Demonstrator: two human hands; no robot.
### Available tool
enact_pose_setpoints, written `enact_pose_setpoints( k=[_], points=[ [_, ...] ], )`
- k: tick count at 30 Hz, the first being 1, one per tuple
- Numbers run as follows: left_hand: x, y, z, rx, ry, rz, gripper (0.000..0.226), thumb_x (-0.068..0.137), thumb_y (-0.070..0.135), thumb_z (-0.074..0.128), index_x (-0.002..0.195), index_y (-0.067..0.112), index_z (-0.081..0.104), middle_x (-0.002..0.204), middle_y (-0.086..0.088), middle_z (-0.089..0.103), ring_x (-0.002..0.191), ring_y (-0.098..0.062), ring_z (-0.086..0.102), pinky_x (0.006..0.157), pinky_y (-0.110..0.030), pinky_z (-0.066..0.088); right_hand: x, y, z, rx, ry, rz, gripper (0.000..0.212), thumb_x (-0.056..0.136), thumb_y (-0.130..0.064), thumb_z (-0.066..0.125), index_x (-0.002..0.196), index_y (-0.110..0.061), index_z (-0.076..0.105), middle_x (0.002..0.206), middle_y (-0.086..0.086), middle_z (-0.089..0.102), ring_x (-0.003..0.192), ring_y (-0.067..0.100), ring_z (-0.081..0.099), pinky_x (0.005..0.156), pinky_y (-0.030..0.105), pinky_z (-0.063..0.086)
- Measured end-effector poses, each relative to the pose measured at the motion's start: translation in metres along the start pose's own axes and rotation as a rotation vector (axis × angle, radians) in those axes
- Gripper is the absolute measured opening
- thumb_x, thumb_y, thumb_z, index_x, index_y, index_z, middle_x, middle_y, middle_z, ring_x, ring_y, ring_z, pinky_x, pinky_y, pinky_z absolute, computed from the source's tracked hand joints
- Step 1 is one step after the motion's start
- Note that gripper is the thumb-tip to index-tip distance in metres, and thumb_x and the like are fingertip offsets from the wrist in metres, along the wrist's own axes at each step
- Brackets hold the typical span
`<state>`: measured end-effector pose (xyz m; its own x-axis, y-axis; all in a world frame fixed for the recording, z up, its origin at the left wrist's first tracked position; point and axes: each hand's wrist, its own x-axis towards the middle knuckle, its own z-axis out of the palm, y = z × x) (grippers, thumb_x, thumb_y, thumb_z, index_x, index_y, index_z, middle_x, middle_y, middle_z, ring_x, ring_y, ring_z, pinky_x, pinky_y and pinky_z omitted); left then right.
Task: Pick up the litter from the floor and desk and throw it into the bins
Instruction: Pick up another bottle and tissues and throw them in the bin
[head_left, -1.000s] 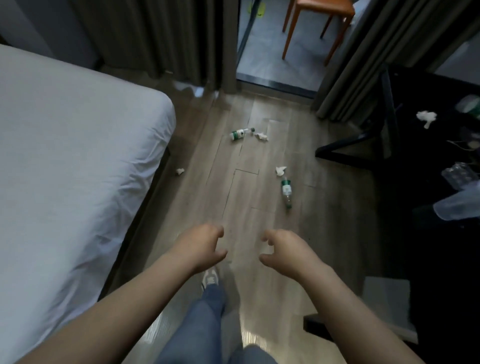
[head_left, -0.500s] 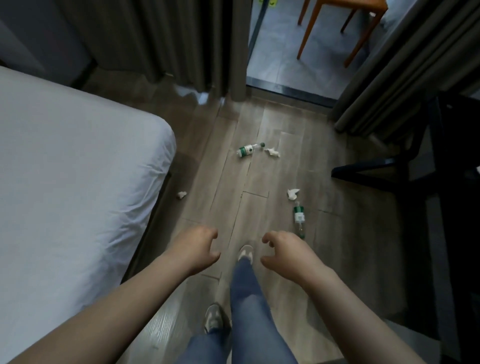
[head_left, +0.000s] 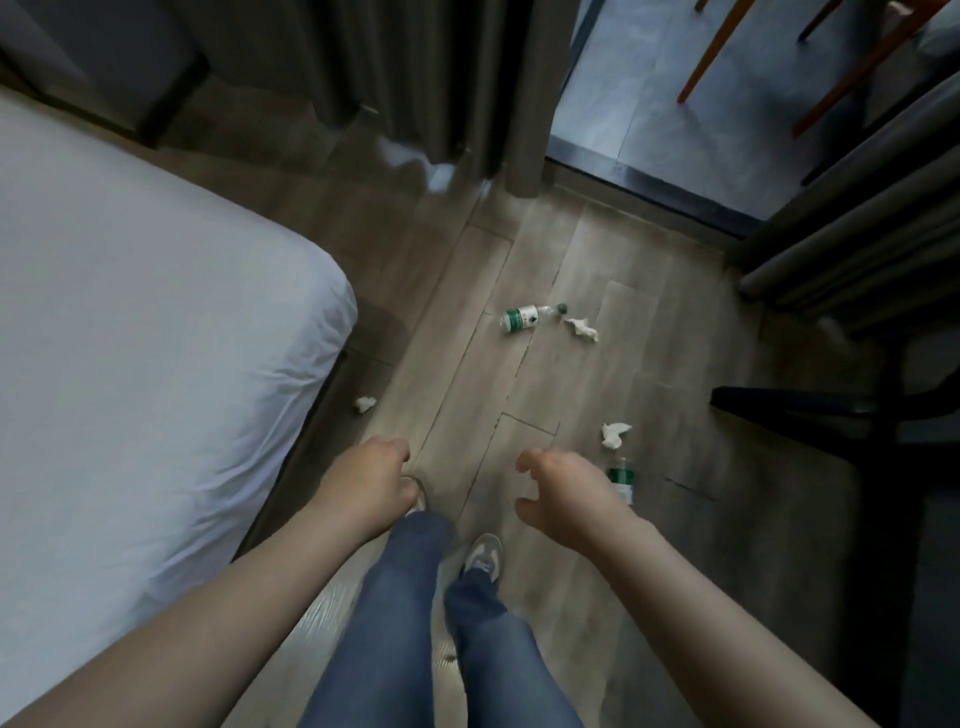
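Lying crosswise, far bottle (head_left: 523, 318) points its cap right; left hand (head_left: 371, 480), right hand (head_left: 566, 493) loosely curled, empty.

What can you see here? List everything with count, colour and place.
bottles: 2, clear with green labels, lying on the floor, one far, one nearer and partly hidden
tissues: 3, white, crumpled on the floor, one by the bed
bed: 1, white, left
floor: 1, grey-brown wood, centre
curtains: 2, grey, top centre and right
chair: 1, orange legs, top right
frame: 1, black, right
legs: 2, blue jeans, bottom centre
shoes: 2, grey, on the floor
hands: 2, bare, loosely curled, holding nothing
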<state>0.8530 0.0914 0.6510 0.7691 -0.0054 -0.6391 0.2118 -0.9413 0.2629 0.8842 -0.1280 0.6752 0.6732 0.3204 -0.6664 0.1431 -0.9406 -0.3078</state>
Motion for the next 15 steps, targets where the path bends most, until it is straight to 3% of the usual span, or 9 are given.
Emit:
enact_pose_setpoints(
  k=[8, 15],
  points=[
    [0.134, -0.051, 0.03, -0.06, -0.032, -0.04, 0.04, 0.084, 0.032, 0.059, 0.118, 0.011, 0.056, 0.115, -0.009, 0.059, 0.102, -0.026, 0.06, 0.085, -0.035, 0.05, 0.13, 0.014, 0.017, -0.039, 0.011, -0.043, 0.042, 0.089, -0.029, 0.06, 0.128, -0.019, 0.051, 0.123, 0.003, 0.058, 0.11, 0.022, 0.056, 0.091, 0.033, 0.049],
    [0.249, -0.099, 0.118, -0.14, 0.019, -0.1, 0.042, 0.084, 0.032, 0.061, 0.122, 0.014, 0.056, 0.117, -0.007, 0.059, 0.102, -0.023, 0.061, 0.084, -0.034, 0.052, 0.268, 0.046, 0.081, -0.089, -0.042, -0.101, 0.043, 0.089, -0.027, 0.058, 0.13, -0.017, 0.051, 0.123, 0.005, 0.058, 0.11, 0.025, 0.057, 0.09, 0.039, 0.051]
  ],
)
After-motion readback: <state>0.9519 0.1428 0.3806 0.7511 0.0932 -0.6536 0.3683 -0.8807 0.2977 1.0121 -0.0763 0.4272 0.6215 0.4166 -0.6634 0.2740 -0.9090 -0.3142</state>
